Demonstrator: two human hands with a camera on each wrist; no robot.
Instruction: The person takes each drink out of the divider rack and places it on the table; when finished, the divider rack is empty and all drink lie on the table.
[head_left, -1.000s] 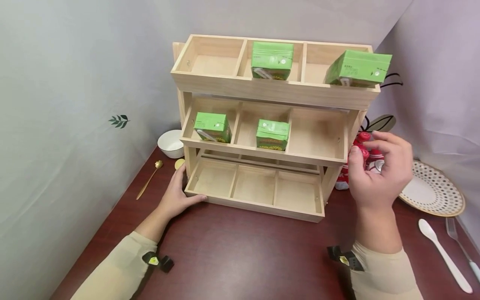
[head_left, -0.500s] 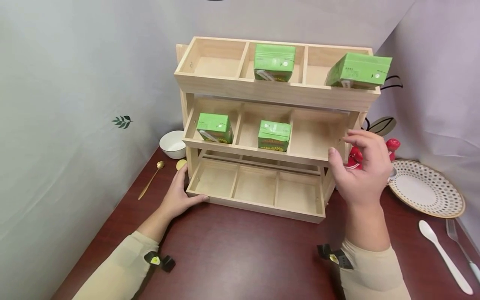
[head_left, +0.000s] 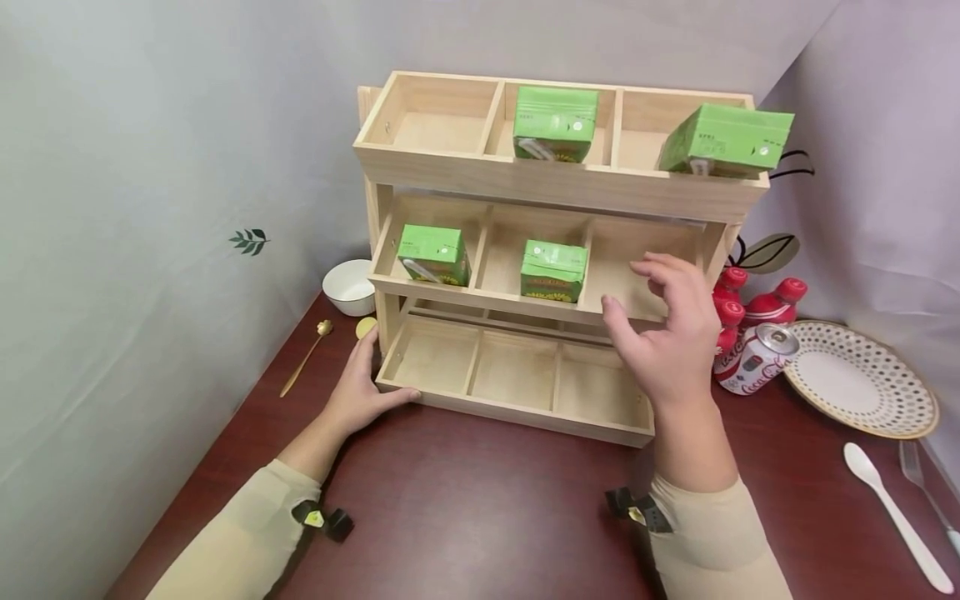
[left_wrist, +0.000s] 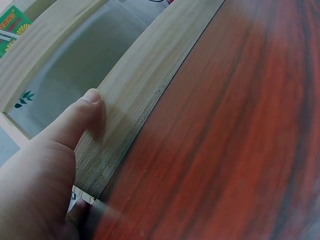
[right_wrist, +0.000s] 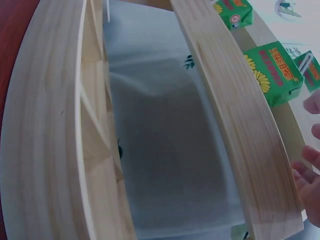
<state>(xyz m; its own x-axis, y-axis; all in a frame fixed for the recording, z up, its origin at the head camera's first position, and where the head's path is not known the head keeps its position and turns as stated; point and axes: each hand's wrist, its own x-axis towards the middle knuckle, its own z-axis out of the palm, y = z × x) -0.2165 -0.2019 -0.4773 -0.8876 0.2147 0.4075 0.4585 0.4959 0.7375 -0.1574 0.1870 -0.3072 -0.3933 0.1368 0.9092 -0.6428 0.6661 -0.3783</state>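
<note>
A three-tier wooden display rack stands on the table, each tier split into three compartments. My left hand holds its lower left corner; in the left wrist view the thumb lies along the front board. My right hand hovers in front of the middle tier's right compartment, fingers bent loosely, holding nothing. That tier carries a green drink carton in the left compartment and another carton in the middle one. Up top, one carton fills the middle compartment and a tilted carton leans at the right.
Right of the rack are several red-capped bottles, a Coca-Cola can, a dotted plate, a white spoon and a fork. On the left are a white bowl and a gold spoon.
My right hand has moved left, from beside the bottles to in front of the middle tier's right compartment, uncovering the can. My left hand stays on the rack's corner.
</note>
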